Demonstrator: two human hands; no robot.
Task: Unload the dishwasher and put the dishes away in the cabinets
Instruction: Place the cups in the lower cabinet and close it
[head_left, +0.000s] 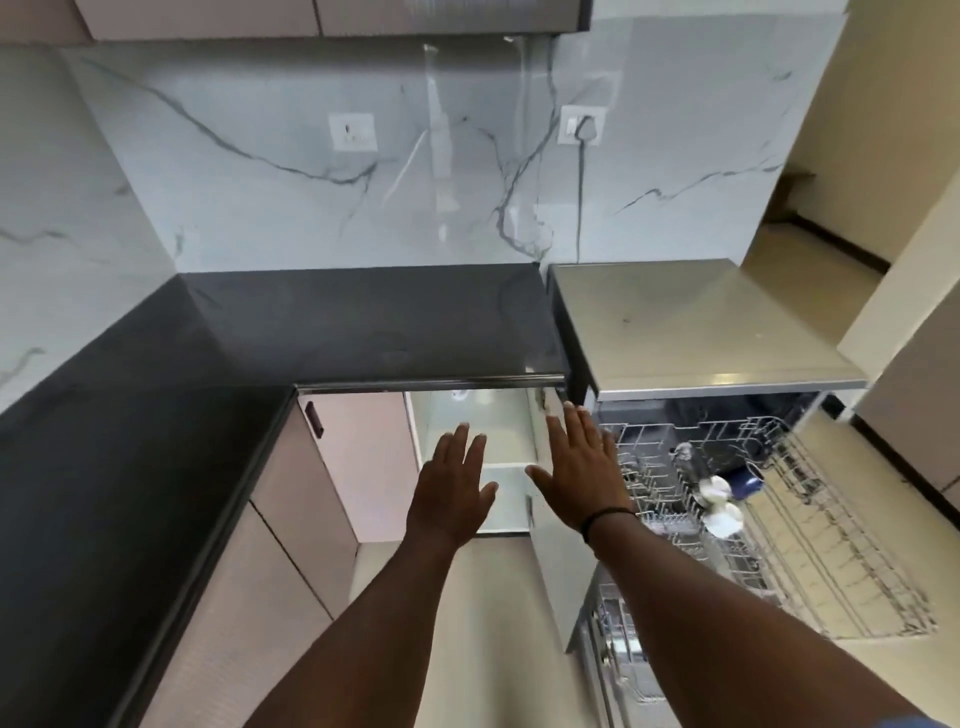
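- Left hand (453, 491): extended forward at arm's length, palm down, fingers straight and slightly spread, thumb out toward 3 o'clock; holding nothing; hovering in front of the open base cabinet (478, 441).
- Right hand (579, 470): extended forward parallel to the left, palm down, fingers straight and together, thumb splayed toward 9 o'clock; holding nothing. Positioned over the edge of the open cabinet door (550, 561); contact with the door cannot be determined. Black band (605, 519) on the wrist.
- Base cabinet: door swung open, white interior with one shelf (501, 467) visible, located under the black countertop (311, 332).
- Dishwasher (701, 332): at 3 o'clock of the hands, door down, upper wire rack (810, 519) pulled out.
- Remaining load in the rack: two white cups or small bowls (719, 501), a dark blue mug (745, 475), a clear glass item (688, 460) just behind them.
- Lower rack (618, 639): partly visible below the right forearm; contents not distinguishable.
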